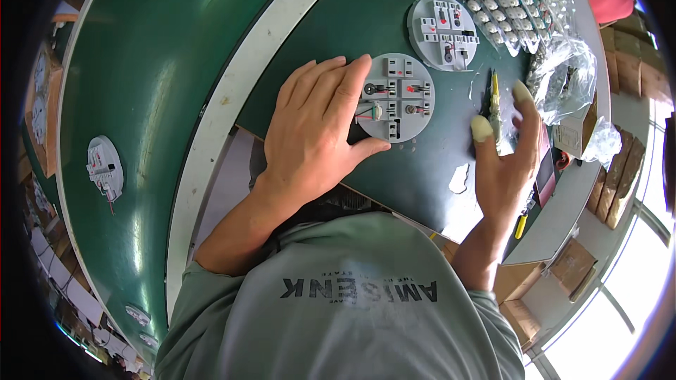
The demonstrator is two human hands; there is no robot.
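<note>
A round grey plastic plate with slots and small red, black and metal parts lies on the green tabletop. My left hand rests against its left edge, fingers stretched out and thumb apart along the lower rim. A second similar plate lies just beyond, to the right. My right hand is open, with pale covers on thumb and forefinger, which are spread apart. Close to these fingertips lies a slim pointed tool with a yellow tip; its exact kind I cannot tell.
Rows of white domed parts in clear plastic fill the far right, with a crumpled clear bag nearer. A yellow-handled tool lies at the right edge. On the left, beyond a pale rail, a green belt carries another grey plate.
</note>
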